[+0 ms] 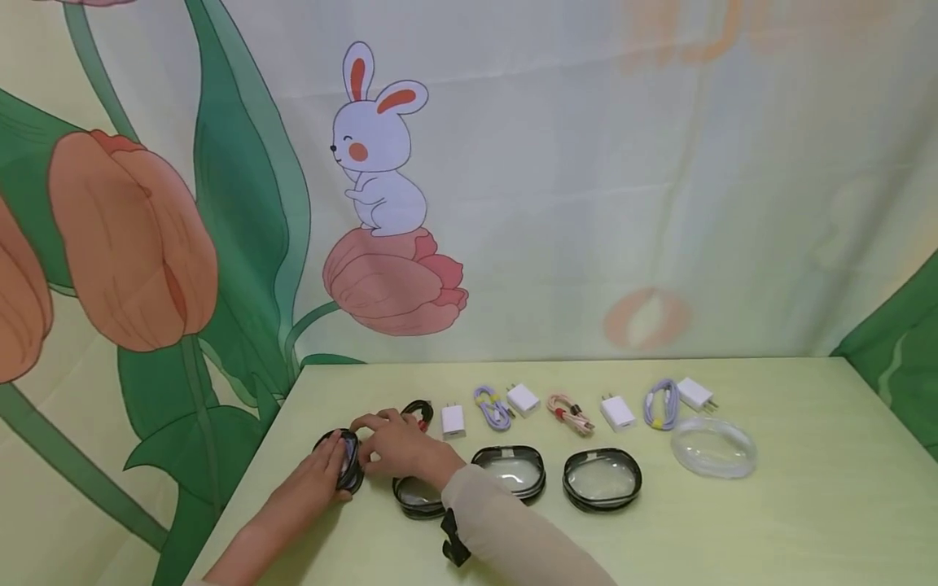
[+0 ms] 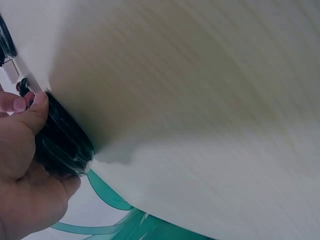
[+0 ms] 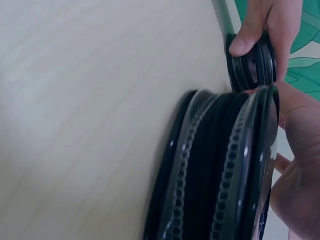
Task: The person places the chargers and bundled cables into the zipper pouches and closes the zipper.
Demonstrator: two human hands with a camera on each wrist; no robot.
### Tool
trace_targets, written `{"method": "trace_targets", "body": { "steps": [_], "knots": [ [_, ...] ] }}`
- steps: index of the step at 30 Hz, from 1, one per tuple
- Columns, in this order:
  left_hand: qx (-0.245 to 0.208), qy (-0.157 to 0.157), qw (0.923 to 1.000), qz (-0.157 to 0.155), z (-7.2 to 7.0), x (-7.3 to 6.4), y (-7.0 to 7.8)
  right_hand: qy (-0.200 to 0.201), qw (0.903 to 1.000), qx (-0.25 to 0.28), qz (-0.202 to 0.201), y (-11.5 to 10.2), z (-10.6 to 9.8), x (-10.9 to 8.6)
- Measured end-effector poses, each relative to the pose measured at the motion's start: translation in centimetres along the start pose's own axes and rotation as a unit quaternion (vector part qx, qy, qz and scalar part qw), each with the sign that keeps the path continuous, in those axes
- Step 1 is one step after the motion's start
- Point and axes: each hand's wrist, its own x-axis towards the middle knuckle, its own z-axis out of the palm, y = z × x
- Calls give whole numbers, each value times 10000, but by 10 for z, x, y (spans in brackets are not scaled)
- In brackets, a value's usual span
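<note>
Left hand point(image 1: 317, 478) has its thumb and fingers wrapped round a dark case point(image 1: 353, 474) near the left edge of the table point(image 1: 806, 505). Right hand point(image 1: 399, 445) is right up against it, fingers bent, can't tell if they're pinching anything. Then three black-rimmed cases point(image 1: 602, 506), chargers point(image 1: 618, 413) and coiled cables point(image 1: 570, 415) behind, and a clear case point(image 1: 714, 470) far right.

On the counter point(image 1: 806, 505), the leftmost case point(image 1: 353, 465) sits between the left hand point(image 1: 318, 480) and the right hand point(image 1: 403, 445). Rightward follow the second case point(image 1: 416, 496), the third case point(image 1: 517, 472), the fourth case point(image 1: 602, 480) and, farther back, a container point(image 1: 713, 470). Behind the cases, coiled cables point(image 1: 570, 415) alternate with charger plugs point(image 1: 523, 400) in a row.
</note>
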Motion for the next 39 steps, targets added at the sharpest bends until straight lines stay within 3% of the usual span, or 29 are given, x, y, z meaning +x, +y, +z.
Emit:
{"method": "trace_targets", "body": {
  "steps": [5,12,16,20,23,30,39],
  "knots": [
    [216,228,9992,-229,5,1,2,151,9998,-114,-6,-2,1,-1],
    [306,-149,9988,-341,-3,-5,5,149,9990,-144,395,-2,5,0],
    [459,261,9982,294,-7,-11,1,101,9983,-40,578,-2,5,3],
    [637,669,9899,1073,-6,-12,-7,-2,9984,54,560,0,2,6],
    [771,615,9874,1238,-4,-15,-11,-49,9993,38,360,2,3,7],
    [863,-72,9938,695,-3,-16,-7,-194,9994,230,-163,4,0,1],
    [1002,130,9942,365,0,-3,3,-446,9971,253,-557,6,-5,-3]
  ]
}}
